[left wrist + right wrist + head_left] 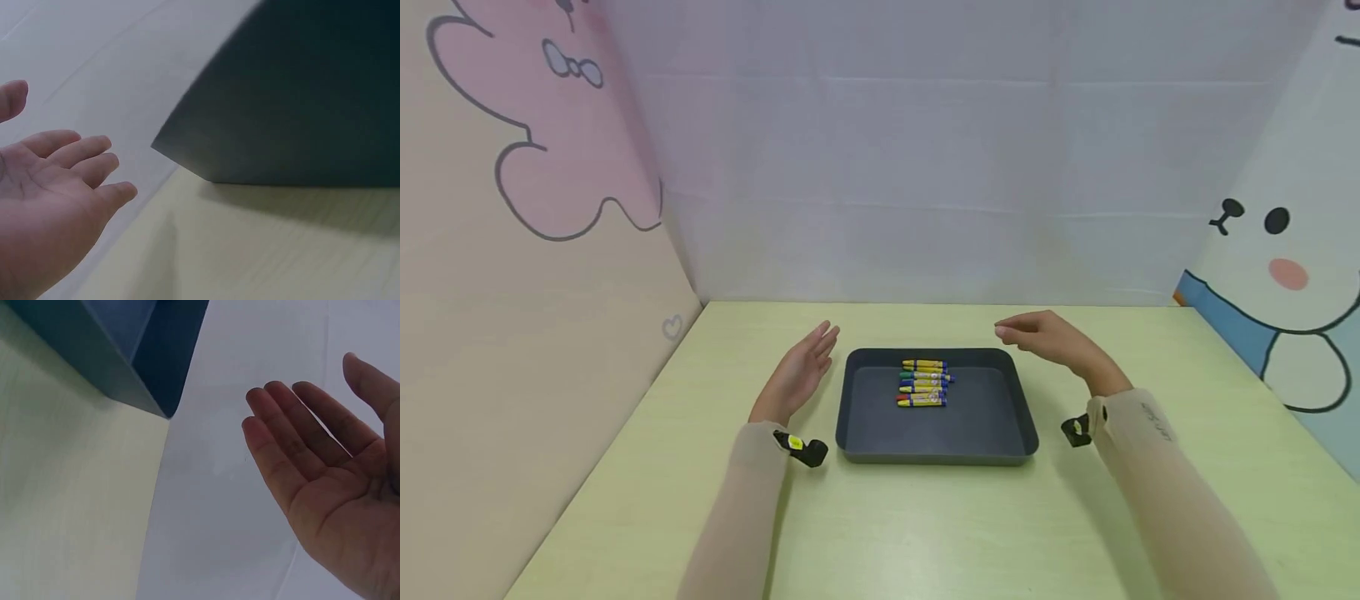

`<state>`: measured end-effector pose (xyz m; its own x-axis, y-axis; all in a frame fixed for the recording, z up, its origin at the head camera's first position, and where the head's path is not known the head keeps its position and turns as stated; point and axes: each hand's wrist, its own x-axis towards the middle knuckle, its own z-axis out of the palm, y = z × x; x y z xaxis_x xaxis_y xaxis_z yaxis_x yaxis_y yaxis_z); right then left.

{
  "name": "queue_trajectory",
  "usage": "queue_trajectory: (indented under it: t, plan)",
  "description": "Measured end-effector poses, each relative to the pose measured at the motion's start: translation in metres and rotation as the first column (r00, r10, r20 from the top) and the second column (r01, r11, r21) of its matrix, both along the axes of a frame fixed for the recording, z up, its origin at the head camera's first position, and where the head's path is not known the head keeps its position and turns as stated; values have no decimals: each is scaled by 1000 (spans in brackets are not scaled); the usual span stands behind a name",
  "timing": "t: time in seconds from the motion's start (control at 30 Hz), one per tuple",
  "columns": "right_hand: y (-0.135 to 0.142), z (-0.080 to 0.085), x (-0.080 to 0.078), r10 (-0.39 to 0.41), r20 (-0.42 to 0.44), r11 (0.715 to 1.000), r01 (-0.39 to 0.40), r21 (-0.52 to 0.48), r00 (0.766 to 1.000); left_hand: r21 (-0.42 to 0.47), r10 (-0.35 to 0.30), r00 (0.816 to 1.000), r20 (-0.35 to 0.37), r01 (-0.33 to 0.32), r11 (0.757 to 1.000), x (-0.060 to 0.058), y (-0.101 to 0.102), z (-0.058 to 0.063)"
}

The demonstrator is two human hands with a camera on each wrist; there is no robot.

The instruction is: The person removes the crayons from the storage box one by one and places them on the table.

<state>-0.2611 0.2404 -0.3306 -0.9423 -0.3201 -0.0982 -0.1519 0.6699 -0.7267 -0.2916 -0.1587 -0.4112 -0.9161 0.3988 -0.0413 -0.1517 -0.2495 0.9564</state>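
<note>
"Pale lilac cloth (880,167) hangs behind my light yellow-green surface (925,533), and on that sits a dark grey rectangular tray with a raised rim (985,417)."

"What's in it?"

"Slim yellow-wrapped crayons (922,383) with coloured tips, lying side by side in a column, a little left of the tray's middle."

"And your hands?"

"Nothing in either. My left hand (797,375) is just beside the tray's left edge, fingers extended, thumb apart. My right hand (1056,340) is near the far right corner, fingers straight and close together. Neither touches the rim."

"So which step is this?"

"I'd call it a pause between grips; whether the work is starting or finishing, I can't tell."

"What would the next move call for?"

"Shifting the tray would want both palms inward, level; a crayon, just a light fingertip pinch, since they could roll."
</note>
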Motion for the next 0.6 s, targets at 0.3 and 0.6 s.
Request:
queue_trajectory:
  t: [0.3,0.6]
  plan:
    - [-20,-9,-12,115,76,993,-115,-2,990,89,-67,997,39,64,994,-4,11,-23]
    - [-40,-21,-19,181,106,983,-183,9,978,7,-101,995,-3,101,995,-5,15,-35]
